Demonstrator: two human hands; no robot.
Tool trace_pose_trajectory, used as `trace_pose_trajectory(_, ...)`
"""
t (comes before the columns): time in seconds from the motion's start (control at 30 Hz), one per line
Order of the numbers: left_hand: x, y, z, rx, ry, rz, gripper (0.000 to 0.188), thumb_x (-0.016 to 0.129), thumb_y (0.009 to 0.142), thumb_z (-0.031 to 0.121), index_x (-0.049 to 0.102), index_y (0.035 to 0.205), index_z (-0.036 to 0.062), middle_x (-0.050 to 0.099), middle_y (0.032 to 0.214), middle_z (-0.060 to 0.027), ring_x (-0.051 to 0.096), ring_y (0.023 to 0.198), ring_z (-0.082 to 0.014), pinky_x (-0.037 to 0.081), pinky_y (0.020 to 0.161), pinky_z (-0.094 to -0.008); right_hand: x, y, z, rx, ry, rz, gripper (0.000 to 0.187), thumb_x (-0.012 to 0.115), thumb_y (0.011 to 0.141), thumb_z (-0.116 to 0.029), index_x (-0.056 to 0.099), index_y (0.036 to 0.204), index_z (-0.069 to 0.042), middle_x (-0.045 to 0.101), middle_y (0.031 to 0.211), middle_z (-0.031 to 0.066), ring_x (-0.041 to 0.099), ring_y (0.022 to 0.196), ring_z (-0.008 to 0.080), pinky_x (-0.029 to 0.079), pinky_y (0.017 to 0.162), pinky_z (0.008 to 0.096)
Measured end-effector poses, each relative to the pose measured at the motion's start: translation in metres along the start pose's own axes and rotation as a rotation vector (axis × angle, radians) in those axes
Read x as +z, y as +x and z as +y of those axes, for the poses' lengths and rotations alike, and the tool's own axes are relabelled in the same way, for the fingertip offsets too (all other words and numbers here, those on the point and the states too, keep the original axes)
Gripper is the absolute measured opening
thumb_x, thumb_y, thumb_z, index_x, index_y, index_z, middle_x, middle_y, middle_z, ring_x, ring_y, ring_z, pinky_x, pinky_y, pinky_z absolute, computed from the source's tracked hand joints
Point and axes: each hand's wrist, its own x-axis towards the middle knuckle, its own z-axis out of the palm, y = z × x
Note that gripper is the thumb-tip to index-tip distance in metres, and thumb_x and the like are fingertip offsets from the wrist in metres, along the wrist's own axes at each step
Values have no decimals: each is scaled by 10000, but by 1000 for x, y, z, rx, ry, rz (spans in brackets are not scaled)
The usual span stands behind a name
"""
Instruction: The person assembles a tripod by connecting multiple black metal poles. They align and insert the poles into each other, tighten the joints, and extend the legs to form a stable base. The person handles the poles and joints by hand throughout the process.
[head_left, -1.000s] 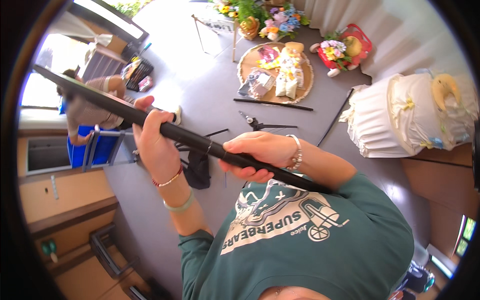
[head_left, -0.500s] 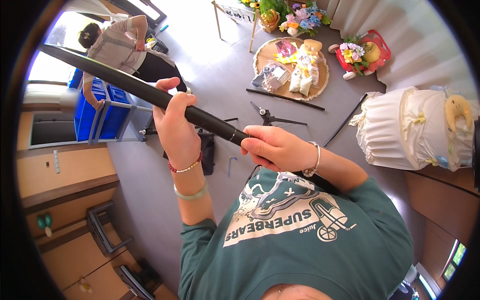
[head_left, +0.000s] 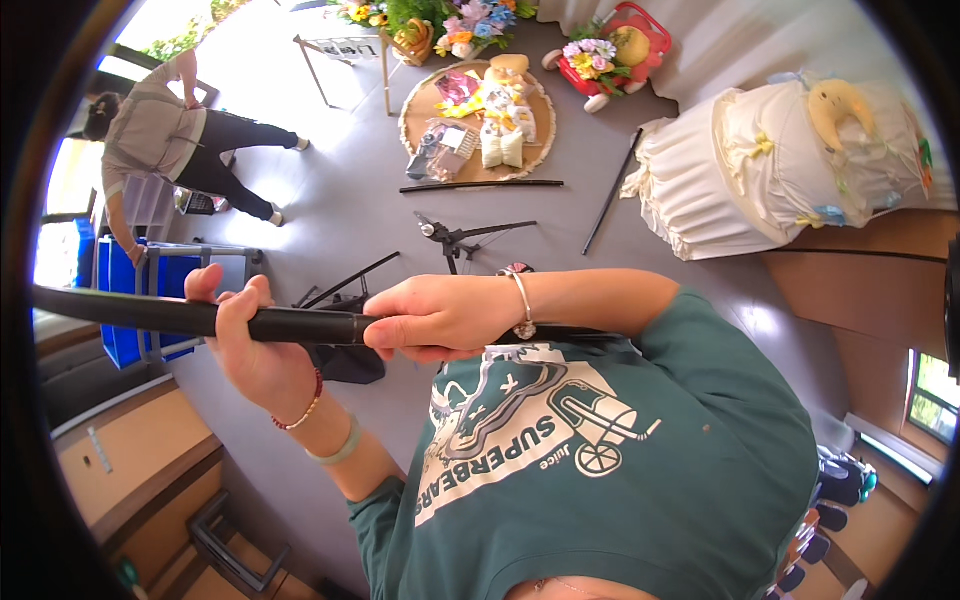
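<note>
A long black pole lies almost level across my front, with a ring-like joint beside my right hand. My left hand is wrapped round it from below, the thumb and some fingertips showing above. Close by, my right hand grips the pole from above, just right of the joint. Its right end runs behind my right forearm and is partly hidden. Beyond my hands, a black tripod-like stand and a loose black rod are on the floor. Another black rod lies to the right.
A round mat holds packets and cloth items. Flowers and a red cart stand beyond; a white-draped table is at right. At left, a person touches a trolley with blue bins. A black bag lies below my hands.
The pole has swung from a slant to nearly level, and both hands have shifted left with it, still gripping. My view has turned; the person at left stands more upright.
</note>
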Motion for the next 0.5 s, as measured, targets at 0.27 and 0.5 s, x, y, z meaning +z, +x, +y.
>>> trace_pose_trajectory(0.27, -8, -7, 25, 57, 7, 178, 245, 548, 709, -14, 574, 952, -1, 523, 982, -5, 470, 695, -62, 426, 641, -209, -33, -86, -30, -689, -152, 372, 650, 521, 898, -414, 158, 1269, -23, 462, 1078, 155, 507, 921, 275, 464, 709, 391)
trace_pose_trajectory(0.5, -1, -5, 13, 172, 123, 76, 219, 563, 694, -23, 596, 909, 1, 521, 1031, -21, 498, 729, -79, 477, 690, -238, 15, -153, -80, -619, -41, 36, 401, 486, 943, -345, 361, 944, 36, 591, 659, 88, 497, 463, 159, 312, 400, 272)
